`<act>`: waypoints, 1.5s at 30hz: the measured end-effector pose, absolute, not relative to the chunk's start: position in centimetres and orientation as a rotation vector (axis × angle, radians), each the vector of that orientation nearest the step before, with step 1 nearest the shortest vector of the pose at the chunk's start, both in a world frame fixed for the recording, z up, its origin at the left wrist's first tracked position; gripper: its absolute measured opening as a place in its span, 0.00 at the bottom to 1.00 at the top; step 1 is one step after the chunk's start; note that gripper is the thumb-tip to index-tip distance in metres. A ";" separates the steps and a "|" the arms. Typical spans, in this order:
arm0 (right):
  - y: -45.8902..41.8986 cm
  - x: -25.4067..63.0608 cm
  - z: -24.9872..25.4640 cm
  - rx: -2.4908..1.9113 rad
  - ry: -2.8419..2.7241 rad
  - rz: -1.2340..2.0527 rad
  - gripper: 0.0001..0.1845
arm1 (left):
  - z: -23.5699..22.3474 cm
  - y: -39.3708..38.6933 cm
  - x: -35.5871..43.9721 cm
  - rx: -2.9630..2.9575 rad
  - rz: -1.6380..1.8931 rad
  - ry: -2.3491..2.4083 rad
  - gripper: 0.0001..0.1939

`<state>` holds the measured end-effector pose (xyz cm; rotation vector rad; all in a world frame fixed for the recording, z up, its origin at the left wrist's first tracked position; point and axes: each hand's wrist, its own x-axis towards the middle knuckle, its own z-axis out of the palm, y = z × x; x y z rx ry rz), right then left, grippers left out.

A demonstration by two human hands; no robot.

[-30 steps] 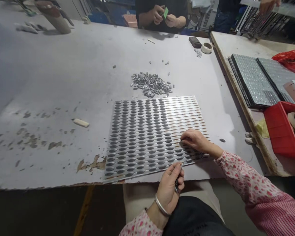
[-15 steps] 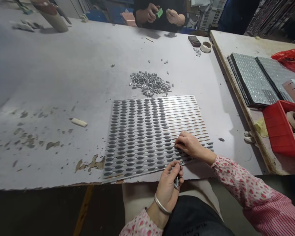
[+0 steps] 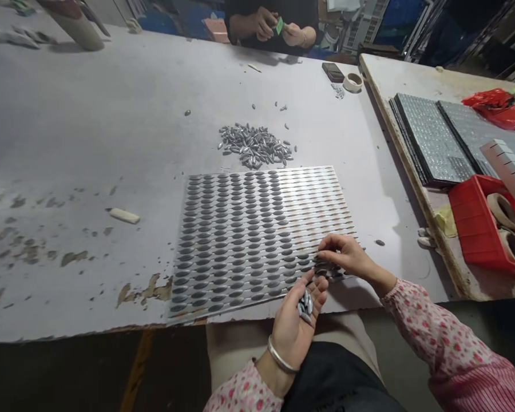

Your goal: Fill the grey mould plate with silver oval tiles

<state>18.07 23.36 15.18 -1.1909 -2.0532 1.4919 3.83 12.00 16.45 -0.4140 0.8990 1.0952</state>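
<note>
The flat panel (image 3: 309, 200) lies near the table's front edge. Rows of grey, pointed-oval pieces cover its left side and lower rows; bare slots with thin brownish marks show at upper right. My left hand (image 3: 292, 320) is cupped below the panel's front edge, palm up, with several loose shiny oval pieces (image 3: 305, 308) in it. Over the panel's lower right, my right hand (image 3: 345, 256) has thumb and fingers pinched together just above the left fingertips. Whatever sits in that pinch is too small to make out. Beyond the panel lies a heap of the same pieces (image 3: 255, 146).
A pale, crayon-like stick (image 3: 124, 216) lies left of the panel. On the right stand a red bin (image 3: 472, 229) holding tape rolls and stacked panels (image 3: 433, 137). A tape roll (image 3: 352, 82) lies at the back. Across the table, a person's hands (image 3: 294, 35) hold a small green item.
My right hand has moved slightly right along the lower rows. My left hand has opened wider, showing more pieces in its palm. The view has shifted slightly.
</note>
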 end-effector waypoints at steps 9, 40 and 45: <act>23.4 18.1 13.2 -1.366 -2.371 0.888 0.07 | 16.7 11.7 3.6 -0.443 0.994 0.941 0.09; 23.9 21.2 14.3 -1.206 -2.338 1.083 0.08 | 17.0 12.2 4.6 -0.218 1.013 1.009 0.14; 25.0 20.9 12.6 -1.179 -2.613 0.821 0.04 | 16.0 11.8 4.8 -0.227 0.981 0.984 0.16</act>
